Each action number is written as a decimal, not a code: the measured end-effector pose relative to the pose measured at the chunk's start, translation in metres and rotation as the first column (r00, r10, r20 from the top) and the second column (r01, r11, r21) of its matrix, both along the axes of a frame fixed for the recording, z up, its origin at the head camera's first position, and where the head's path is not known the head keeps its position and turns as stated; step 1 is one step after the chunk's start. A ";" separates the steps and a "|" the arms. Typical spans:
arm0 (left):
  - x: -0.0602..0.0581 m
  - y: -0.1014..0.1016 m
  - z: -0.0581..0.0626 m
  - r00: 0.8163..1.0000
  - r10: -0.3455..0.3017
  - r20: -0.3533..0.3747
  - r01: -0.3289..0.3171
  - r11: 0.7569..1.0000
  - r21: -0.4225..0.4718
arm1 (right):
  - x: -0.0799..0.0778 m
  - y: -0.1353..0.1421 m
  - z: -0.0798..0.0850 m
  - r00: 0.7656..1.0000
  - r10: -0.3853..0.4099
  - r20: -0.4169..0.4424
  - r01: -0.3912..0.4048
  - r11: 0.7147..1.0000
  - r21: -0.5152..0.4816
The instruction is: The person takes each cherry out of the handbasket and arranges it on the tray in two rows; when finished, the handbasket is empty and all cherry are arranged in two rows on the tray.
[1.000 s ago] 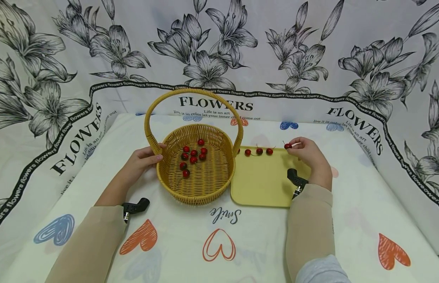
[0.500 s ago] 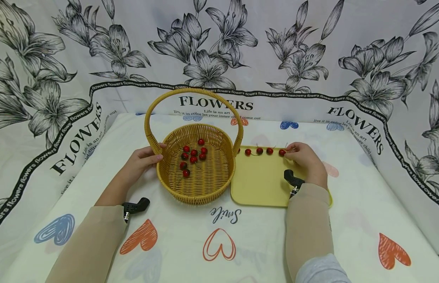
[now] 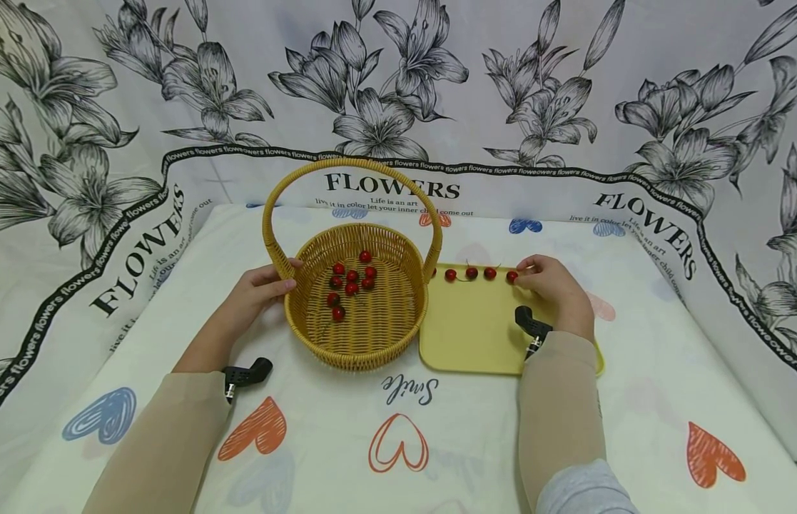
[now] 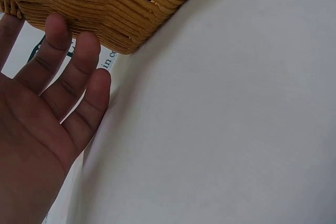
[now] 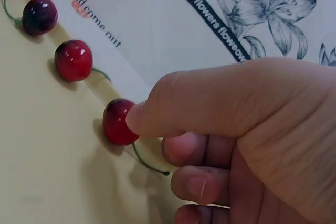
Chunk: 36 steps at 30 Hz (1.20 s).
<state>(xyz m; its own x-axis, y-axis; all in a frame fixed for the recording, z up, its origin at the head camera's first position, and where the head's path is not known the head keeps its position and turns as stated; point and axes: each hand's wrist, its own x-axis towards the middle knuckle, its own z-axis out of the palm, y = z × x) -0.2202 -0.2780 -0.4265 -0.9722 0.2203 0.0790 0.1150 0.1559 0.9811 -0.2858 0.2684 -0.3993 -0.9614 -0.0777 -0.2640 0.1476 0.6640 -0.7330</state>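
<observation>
My left hand (image 3: 260, 291) holds the wicker basket (image 3: 356, 355) at its left side, thumb at the rim beside the foot of the tall handle. In the left wrist view, several fingers (image 4: 84, 72) reach toward the basket's woven underside (image 4: 105, 3). Red cherries (image 3: 351, 277) with dark patches lie inside the basket. My right hand (image 3: 552, 285) is over the far part of the yellow tray (image 3: 475, 335) and pinches a cherry (image 5: 118, 124) low at the tray's far edge. In the right wrist view its thumb tip presses the fruit, and the green stem hangs free.
Several more cherries (image 3: 471, 273) form a row along the tray's far edge, left of the right hand. The tray sits close against the basket's right side. A white cloth (image 3: 321, 442) with printed hearts covers the table, and a flower-printed curtain (image 3: 398, 78) rises behind.
My right hand has moved slightly left and down, bringing its cherry to the right end of the row on the tray. The left hand and basket have stayed put.
</observation>
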 end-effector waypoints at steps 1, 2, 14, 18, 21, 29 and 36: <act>0.000 0.000 0.000 1.000 0.001 0.000 -0.001 1.000 0.000 | 0.000 -0.001 0.002 1.000 0.004 -0.013 -0.004 1.000 0.006; 0.000 0.000 0.000 1.000 0.000 -0.002 0.000 1.000 -0.001 | 0.000 -0.001 0.004 1.000 0.008 -0.026 -0.007 1.000 0.009; -0.001 0.000 0.000 1.000 0.005 0.004 -0.005 1.000 -0.019 | 0.007 -0.018 0.043 0.953 0.048 -0.300 -0.103 0.980 -0.172; -0.001 0.000 -0.001 1.000 0.001 0.003 -0.001 1.000 -0.015 | 0.009 -0.035 0.055 0.930 0.031 -0.366 -0.146 0.945 -0.292; -0.001 -0.001 -0.002 1.000 -0.003 -0.009 0.003 1.000 -0.010 | 0.012 -0.050 0.063 0.909 0.040 -0.415 -0.209 0.905 -0.371; 0.000 -0.002 -0.003 1.000 -0.003 -0.018 0.003 1.000 -0.011 | 0.027 -0.086 0.083 0.863 0.108 -0.493 -0.368 0.804 -0.467; 0.001 -0.001 -0.001 1.000 -0.011 -0.020 0.011 1.000 -0.005 | 0.042 -0.114 0.096 0.813 0.243 -0.529 -0.508 0.740 -0.440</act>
<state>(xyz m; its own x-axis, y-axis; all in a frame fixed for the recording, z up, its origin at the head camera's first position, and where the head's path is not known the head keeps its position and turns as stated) -0.2197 -0.2788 -0.4272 -0.9680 0.2313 0.0972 0.1362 0.1590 0.9778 -0.2435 0.1540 -0.3029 -0.8171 -0.4569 0.3517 -0.4262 0.0680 -0.9021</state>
